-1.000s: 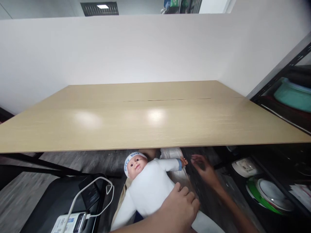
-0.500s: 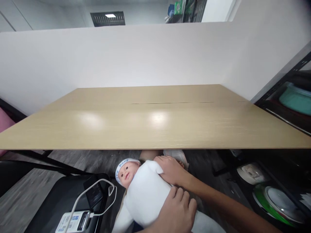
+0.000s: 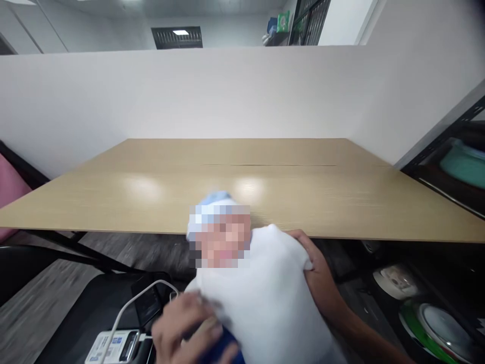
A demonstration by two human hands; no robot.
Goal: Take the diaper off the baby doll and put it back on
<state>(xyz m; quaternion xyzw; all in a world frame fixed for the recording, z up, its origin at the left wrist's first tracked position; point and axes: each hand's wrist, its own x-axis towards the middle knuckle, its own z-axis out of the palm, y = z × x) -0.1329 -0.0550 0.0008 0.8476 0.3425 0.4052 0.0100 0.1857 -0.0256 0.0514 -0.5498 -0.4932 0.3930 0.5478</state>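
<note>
A baby doll (image 3: 278,296) in white clothes, with a blue and white cap, leans upright at the table's front edge. Its face area is blurred into blocks. My right hand (image 3: 312,258) grips the doll's upper side, the fingers partly hidden behind it. Low in front of the doll, my left hand (image 3: 185,328) is smeared by motion. Its fingers are loosely bent and apart, nothing visible in them. Dark blue cloth (image 3: 223,349) shows beside those fingers.
The wooden table (image 3: 242,187) spans the view before a white partition (image 3: 242,93). At the left a black chair seat (image 3: 109,303) bears a white device (image 3: 113,346) with a cable. Shelves at the right hold a green-rimmed lidded container (image 3: 441,323).
The doll has risen from lying tilted on my lap to upright, its head now above the table edge. My right hand moved to its side; my left hand came off it and moved left.
</note>
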